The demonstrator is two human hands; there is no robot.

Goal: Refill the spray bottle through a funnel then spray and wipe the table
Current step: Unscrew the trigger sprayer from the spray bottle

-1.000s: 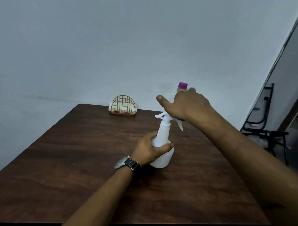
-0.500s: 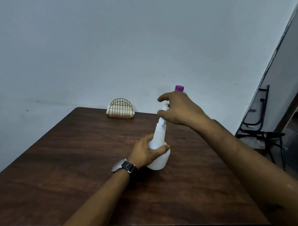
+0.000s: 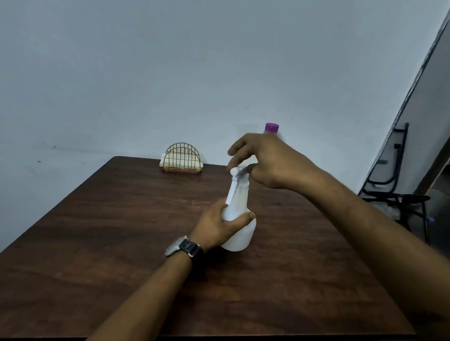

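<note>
A white spray bottle (image 3: 239,230) stands upright near the middle of the brown table (image 3: 112,242). My left hand (image 3: 216,226), with a watch on the wrist, grips the bottle's body from the left. Above it, my right hand (image 3: 265,161) pinches the white spray head (image 3: 238,176) at the bottle's top, with the trigger pointing toward me and to the left. Behind my right hand, only the purple cap (image 3: 271,127) of a second bottle shows; its body is hidden. No funnel is in view.
A gold wire napkin holder (image 3: 182,158) with white napkins stands at the table's far edge by the wall. A black metal chair frame (image 3: 393,193) stands on the floor to the right of the table.
My right hand has turned on the spray head, so the trigger swung from pointing right to pointing toward me and left. My left hand kept its grip on the bottle.
</note>
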